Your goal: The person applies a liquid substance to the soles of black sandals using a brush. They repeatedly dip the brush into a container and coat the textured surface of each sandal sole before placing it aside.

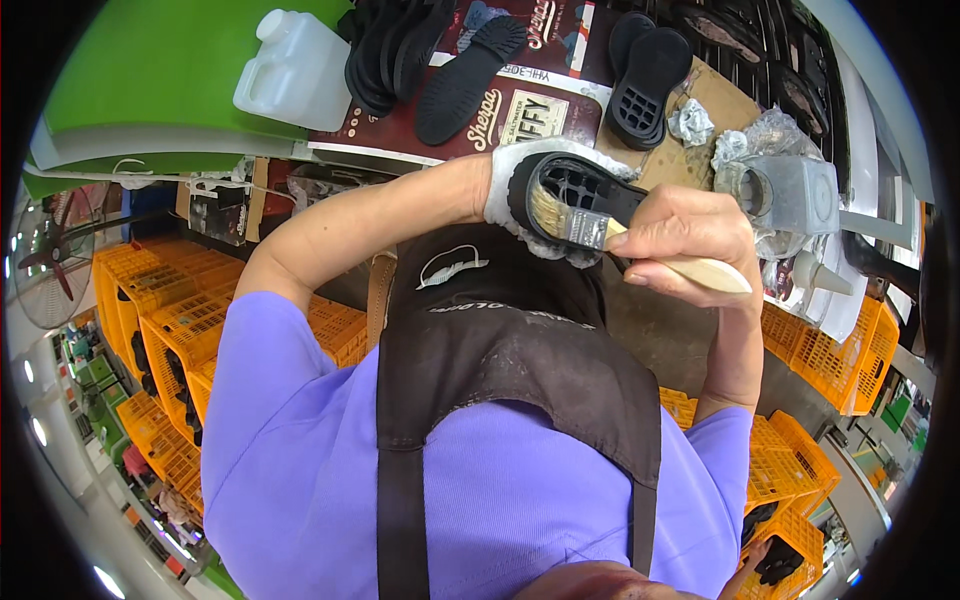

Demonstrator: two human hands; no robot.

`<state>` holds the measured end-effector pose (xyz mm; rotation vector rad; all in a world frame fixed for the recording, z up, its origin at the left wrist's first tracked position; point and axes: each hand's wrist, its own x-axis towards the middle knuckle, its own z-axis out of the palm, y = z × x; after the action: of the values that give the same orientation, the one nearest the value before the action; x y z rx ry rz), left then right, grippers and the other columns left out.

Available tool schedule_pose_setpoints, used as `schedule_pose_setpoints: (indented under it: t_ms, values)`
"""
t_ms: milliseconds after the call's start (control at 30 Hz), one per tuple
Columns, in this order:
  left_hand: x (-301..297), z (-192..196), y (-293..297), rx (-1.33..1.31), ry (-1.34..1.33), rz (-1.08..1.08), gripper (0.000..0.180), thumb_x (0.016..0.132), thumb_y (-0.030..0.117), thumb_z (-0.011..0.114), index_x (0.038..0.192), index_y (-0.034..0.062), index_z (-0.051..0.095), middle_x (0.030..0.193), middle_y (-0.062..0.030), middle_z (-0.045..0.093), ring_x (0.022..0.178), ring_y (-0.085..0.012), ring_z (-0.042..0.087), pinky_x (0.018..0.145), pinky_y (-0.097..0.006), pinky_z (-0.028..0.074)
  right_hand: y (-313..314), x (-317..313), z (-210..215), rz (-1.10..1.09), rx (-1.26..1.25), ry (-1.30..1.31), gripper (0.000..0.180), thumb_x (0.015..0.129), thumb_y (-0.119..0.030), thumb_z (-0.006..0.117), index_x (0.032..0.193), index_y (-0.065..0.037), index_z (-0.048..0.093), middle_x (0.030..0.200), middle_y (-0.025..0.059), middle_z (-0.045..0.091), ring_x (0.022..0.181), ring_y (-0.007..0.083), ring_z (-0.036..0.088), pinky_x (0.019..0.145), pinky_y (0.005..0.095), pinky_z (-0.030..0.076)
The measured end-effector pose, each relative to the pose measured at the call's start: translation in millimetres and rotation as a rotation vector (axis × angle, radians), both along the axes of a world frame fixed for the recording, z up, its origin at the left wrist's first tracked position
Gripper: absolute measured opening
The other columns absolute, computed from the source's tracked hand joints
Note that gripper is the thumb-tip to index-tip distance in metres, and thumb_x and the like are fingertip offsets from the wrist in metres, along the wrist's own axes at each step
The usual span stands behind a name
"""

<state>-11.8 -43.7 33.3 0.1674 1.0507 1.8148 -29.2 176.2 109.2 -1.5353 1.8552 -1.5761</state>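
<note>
My left hand (506, 183), in a white glove, is wrapped round a black shoe sole (618, 203) and holds it up above my dark apron. The sole's recessed grid faces up. In my right hand (690, 238) is a flat paintbrush (583, 226) with a pale wooden handle, gripped near its metal band. Its light bristles lie over the heel-side hollow of the sole and look to be touching it. Beyond my hands, a loose black sole (462, 88) lies on a dark red box, and stacked soles (650, 88) lie to its right.
A white jug (296, 75) stands at the far left beside more black soles (392, 55). Crumpled paper (690, 122), a clear plastic container (805, 195) and a nozzle bottle (822, 272) sit at the right. Orange crates (200, 325) stand on both sides of me.
</note>
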Motion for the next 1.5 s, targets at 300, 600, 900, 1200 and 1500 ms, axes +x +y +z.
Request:
schedule_pose_setpoints:
  t_ms: [300,600,900,1200,1500]
  values:
    - [-2,-22,3,-0.039,0.308,-0.035,0.059,0.071,-0.005,0.069,0.125,0.0047,0.049,0.101,-0.0077,0.066,0.087,-0.0164,0.064,0.067,-0.032,0.057,6,-28,-5,0.270,0.091,-0.233,0.022,0.074,-0.002,0.070,0.096,-0.001,0.070,0.078,0.0088,0.061,0.070,0.0170,0.057,0.062,0.0284,0.044]
    - [-7,-27,4,0.074,-0.090,-0.089,0.060,0.074,-0.004,0.066,0.129,0.0045,0.046,0.103,-0.0063,0.065,0.084,-0.0148,0.064,0.067,-0.032,0.057,15,-37,-10,0.342,0.197,-0.359,0.022,0.074,-0.001,0.065,0.095,-0.001,0.071,0.074,0.0066,0.056,0.066,0.0147,0.052,0.057,0.0270,0.039]
    - [-14,-17,4,0.256,-0.579,-0.204,0.045,0.095,0.036,0.044,0.110,-0.0042,0.057,0.094,-0.0178,0.066,0.073,-0.0253,0.066,0.059,-0.036,0.057,46,-32,-10,0.225,0.319,-0.376,0.019,0.075,-0.003,0.064,0.093,-0.001,0.071,0.071,0.0061,0.053,0.063,0.0147,0.050,0.055,0.0280,0.037]
    - [7,8,11,0.323,-0.490,0.290,0.069,0.093,0.053,0.030,0.120,-0.0084,0.046,0.097,-0.0335,0.057,0.080,-0.0399,0.064,0.052,-0.047,0.056,78,-9,12,-0.371,0.092,0.015,0.026,0.077,-0.021,0.063,0.094,-0.001,0.068,0.071,0.0095,0.056,0.064,0.0190,0.052,0.058,0.0304,0.040]
    - [11,15,12,0.365,-0.442,0.261,0.073,0.091,0.061,0.027,0.127,0.0002,0.044,0.097,-0.0289,0.059,0.075,-0.0378,0.064,0.049,-0.043,0.056,44,18,-1,-0.321,0.139,0.134,0.031,0.062,0.002,0.073,0.091,-0.009,0.070,0.077,0.0033,0.051,0.067,0.0168,0.053,0.057,0.0268,0.042]
